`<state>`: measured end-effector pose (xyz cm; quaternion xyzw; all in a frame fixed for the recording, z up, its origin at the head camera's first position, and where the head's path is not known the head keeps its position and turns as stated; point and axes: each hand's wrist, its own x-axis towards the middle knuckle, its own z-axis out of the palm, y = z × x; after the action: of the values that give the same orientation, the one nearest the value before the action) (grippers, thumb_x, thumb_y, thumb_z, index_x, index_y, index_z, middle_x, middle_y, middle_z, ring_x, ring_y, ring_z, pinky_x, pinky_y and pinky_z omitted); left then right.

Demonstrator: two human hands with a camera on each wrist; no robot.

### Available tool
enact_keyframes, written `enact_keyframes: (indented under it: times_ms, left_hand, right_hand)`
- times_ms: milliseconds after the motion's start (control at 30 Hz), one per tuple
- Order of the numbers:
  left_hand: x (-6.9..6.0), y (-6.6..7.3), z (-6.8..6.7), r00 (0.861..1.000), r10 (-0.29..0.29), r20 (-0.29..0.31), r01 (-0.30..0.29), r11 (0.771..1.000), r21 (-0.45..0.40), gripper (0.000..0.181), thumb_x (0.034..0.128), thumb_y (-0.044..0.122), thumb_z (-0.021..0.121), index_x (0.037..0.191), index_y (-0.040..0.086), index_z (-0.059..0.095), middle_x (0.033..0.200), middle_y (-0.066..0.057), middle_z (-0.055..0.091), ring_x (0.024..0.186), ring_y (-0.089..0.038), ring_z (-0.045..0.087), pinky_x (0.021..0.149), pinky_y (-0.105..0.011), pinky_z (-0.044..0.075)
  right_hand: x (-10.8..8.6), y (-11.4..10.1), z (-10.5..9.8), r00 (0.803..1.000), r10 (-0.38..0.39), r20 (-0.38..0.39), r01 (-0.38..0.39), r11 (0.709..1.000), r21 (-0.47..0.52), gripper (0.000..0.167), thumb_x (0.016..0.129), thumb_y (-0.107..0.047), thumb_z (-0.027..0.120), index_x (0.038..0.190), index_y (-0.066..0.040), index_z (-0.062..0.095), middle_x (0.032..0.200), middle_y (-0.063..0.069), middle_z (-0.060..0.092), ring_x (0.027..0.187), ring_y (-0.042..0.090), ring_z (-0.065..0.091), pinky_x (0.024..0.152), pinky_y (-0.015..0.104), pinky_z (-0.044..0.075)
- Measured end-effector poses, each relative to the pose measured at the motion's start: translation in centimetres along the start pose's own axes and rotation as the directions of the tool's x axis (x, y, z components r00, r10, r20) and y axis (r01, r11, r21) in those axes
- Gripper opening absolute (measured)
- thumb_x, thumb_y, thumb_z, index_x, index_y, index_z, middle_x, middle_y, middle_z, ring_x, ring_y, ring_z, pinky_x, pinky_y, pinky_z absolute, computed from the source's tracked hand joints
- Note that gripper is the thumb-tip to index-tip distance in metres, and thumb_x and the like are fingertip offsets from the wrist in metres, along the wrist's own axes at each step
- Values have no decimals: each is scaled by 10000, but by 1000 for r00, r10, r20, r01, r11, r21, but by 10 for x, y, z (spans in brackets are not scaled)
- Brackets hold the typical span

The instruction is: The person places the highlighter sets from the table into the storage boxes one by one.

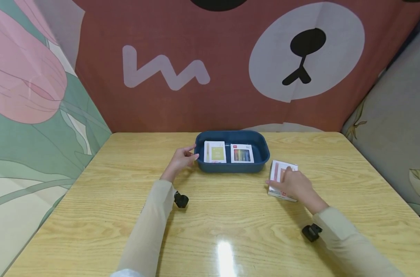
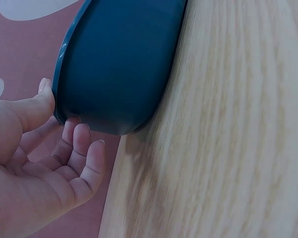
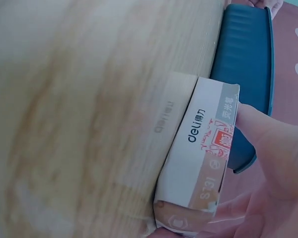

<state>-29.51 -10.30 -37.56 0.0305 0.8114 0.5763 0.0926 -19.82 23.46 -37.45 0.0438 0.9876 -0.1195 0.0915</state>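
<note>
A dark blue plastic bin [image 1: 232,167] stands at the back of the table. My left hand [image 1: 183,161] holds its left end, with the thumb at the rim and the fingertips against the end wall, seen closely in the left wrist view. Inside the bin lie a white box with a yellow panel [image 1: 217,153] and a box with a picture of coloured sticks [image 1: 242,154]. Right of the bin, my right hand [image 1: 296,186] grips a white and pinkish highlighter box [image 3: 193,144] marked "deli"; this box rests on the tabletop.
The light wooden table [image 1: 203,223] ends at a reddish-brown backdrop [image 1: 168,111] just behind the bin. Patterned cloth walls flank it on the left and right. Each wrist carries a small black camera [image 1: 181,200].
</note>
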Motion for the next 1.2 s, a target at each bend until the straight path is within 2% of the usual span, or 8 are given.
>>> enact_keyframes:
  times_ms: [200, 367, 567, 667, 767, 867, 1067, 1200]
  left_hand:
    - [1, 0, -1, 1000, -6, 3, 6, 1000, -3, 483, 877, 115, 578, 1338, 123, 432, 900, -133, 532, 872, -342, 515, 761, -404, 467]
    - [2, -1, -1, 1000, -1, -3, 1, 1000, -6, 485, 872, 109, 584, 1334, 111, 435, 886, -131, 535, 863, -343, 522, 756, -408, 470]
    - [1, -1, -1, 1000, 6, 2, -6, 1000, -14, 483, 873, 103, 580, 1334, 104, 435, 869, -122, 527, 869, -354, 513, 760, -419, 468]
    - [1, -1, -1, 1000, 2, 6, -2, 1000, -12, 482, 875, 107, 579, 1335, 111, 435, 880, -125, 527, 878, -355, 511, 763, -416, 467]
    - [1, -1, -1, 1000, 1, 7, -1, 1000, -13, 481, 874, 109, 581, 1333, 117, 438, 879, -127, 526, 879, -359, 508, 763, -415, 467]
    - [1, -2, -1, 1000, 13, 4, -13, 1000, 1, 483, 873, 118, 583, 1333, 117, 437, 875, -126, 536, 885, -356, 511, 752, -416, 469]
    - [2, -2, 0, 1000, 12, -2, -12, 1000, 20, 484, 872, 131, 587, 1333, 121, 439, 894, -130, 547, 895, -341, 516, 733, -403, 471]
    - [2, -2, 0, 1000, 4, -3, -4, 1000, 19, 486, 873, 131, 586, 1335, 122, 437, 903, -132, 544, 891, -338, 514, 726, -394, 470]
  right_hand:
    - [5, 2, -2, 1000, 28, 14, -28, 999, 33, 1064, 728, -661, 540, 1228, 237, 262, 553, 65, 448, 510, 186, 437, 455, 278, 302]
    - [7, 6, -3, 998, 22, -65, -16, 996, 92, 1060, 738, -569, 619, 1258, 248, 190, 773, 286, 526, 680, 300, 506, 605, 400, 441]
    - [10, 14, -7, 996, 31, -79, -12, 971, 240, 1017, 768, -433, 664, 1305, 221, 101, 754, 238, 510, 686, 294, 489, 594, 371, 417]
    - [9, 20, -8, 996, -8, -94, 36, 954, 298, 905, 793, -367, 657, 1294, 211, 174, 993, 356, 490, 837, 380, 505, 703, 442, 444]
    - [8, 27, -10, 998, -31, -63, 52, 925, 377, 793, 835, -307, 621, 1308, 176, 208, 1101, 378, 440, 821, 355, 530, 640, 413, 476]
    - [7, 34, -13, 999, -39, 20, 23, 860, 510, 747, 874, -263, 577, 1348, 137, 160, 1068, 352, 459, 686, 227, 552, 526, 332, 487]
    - [6, 52, -22, 973, -158, 170, -30, 639, 768, 768, 896, -183, 542, 1375, 113, 19, 850, 159, 548, 664, 149, 562, 601, 348, 514]
    - [5, 60, -24, 952, -235, 197, -42, 537, 842, 757, 900, -124, 524, 1381, 96, -18, 805, 59, 583, 688, 156, 579, 623, 339, 517]
